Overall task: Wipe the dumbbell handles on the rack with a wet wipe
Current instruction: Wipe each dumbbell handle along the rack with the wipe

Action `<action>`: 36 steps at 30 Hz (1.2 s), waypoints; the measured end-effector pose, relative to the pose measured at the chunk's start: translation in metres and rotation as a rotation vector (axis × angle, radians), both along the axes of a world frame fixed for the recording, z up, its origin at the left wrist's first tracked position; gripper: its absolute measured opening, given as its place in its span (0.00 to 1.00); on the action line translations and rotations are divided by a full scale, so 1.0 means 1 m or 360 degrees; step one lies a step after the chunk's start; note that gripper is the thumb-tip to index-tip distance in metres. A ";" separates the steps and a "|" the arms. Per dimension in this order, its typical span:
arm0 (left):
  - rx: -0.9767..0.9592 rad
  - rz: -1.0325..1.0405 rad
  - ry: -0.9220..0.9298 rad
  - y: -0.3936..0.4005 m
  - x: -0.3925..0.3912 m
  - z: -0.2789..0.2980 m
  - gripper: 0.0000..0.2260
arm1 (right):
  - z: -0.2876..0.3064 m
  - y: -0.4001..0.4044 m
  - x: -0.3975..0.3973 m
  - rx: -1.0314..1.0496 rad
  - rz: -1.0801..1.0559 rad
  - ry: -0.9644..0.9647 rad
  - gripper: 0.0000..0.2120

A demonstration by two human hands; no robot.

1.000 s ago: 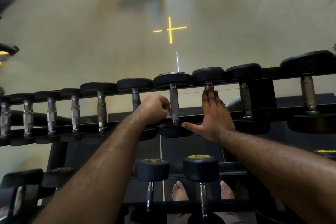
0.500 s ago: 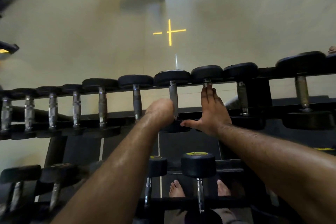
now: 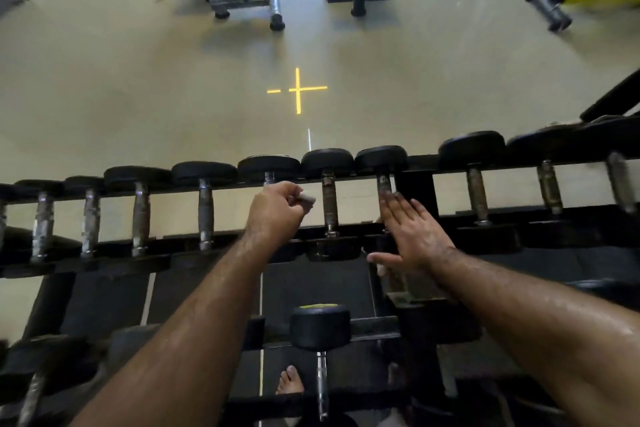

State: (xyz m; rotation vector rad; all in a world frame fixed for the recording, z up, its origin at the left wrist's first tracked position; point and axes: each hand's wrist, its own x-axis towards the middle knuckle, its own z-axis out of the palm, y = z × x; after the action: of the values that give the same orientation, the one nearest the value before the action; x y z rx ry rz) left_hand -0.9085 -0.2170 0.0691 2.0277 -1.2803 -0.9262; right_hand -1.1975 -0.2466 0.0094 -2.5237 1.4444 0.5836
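No legible writing shows — left hand pinches a small white wet wipe at 9 o'clock of a knurled steel dumbbell handle; right hand flat, fingers straight.

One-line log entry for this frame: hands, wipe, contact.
left hand: grips wet wipe, beside handle, off it | right hand: open, fingers on next handle | rack: top row
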 end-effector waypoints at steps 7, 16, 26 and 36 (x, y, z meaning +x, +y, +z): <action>-0.0390 0.0092 -0.0492 -0.007 -0.065 -0.019 0.07 | -0.010 -0.030 0.007 0.0221 -0.0185 -0.0420 0.71; -0.0545 0.0023 -0.1001 -0.048 -0.078 -0.045 0.06 | -0.034 -0.032 0.019 0.0135 -0.0257 -0.0552 0.80; 0.0319 -0.1144 -0.1028 -0.033 -0.065 -0.050 0.14 | -0.034 -0.031 0.021 0.0154 -0.0249 -0.0531 0.78; -0.0059 -0.1172 -0.1368 -0.058 -0.079 -0.054 0.13 | -0.027 -0.032 0.021 0.0127 -0.0266 -0.0546 0.78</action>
State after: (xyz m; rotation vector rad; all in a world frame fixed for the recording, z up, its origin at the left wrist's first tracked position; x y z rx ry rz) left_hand -0.9873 -0.2753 0.0155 1.9920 -2.5821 -0.2400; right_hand -1.1761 -0.2782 -0.0180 -2.2727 1.4490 0.1655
